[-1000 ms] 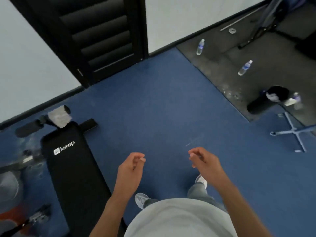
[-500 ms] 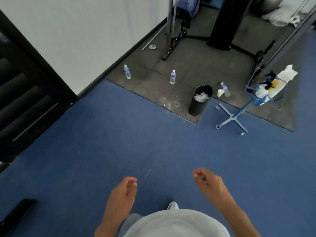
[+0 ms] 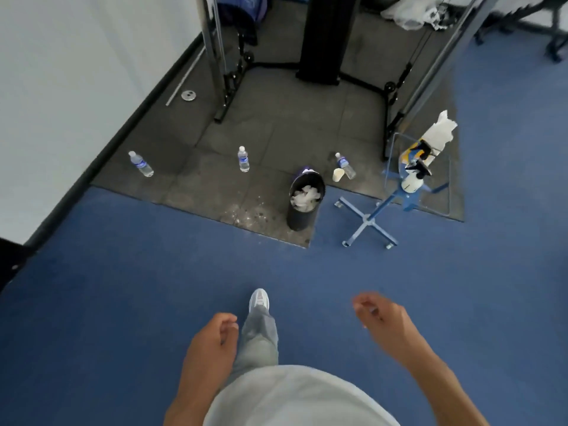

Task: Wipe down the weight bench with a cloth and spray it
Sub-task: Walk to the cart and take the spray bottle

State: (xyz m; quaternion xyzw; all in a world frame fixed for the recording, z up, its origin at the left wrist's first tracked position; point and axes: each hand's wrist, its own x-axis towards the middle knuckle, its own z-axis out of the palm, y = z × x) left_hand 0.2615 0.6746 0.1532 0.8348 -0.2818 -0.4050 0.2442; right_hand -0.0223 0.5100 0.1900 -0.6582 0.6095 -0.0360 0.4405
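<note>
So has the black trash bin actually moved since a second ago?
No. The black trash bin still stands at the grey mat's corner; only the head camera turned.

A: Bin [image 3: 304, 201] position?
B: Stood at the mat [image 3: 276, 130] corner, paper held inside. Cup [image 3: 337, 174] and one bottle [image 3: 345, 166] placed just right of it.
A: Stand?
B: Stand [image 3: 373, 216] set right of the bin, spray bottle [image 3: 413, 176] carried on it. Two more bottles [image 3: 243, 159] left on the mat, one [image 3: 140, 163] nearer the wall [image 3: 76, 72].

At right of centre we see the white spray bottle [image 3: 413, 179] with black trigger, upright in a blue stand's [image 3: 373, 218] holder, white cloth [image 3: 441, 130] above it.
</note>
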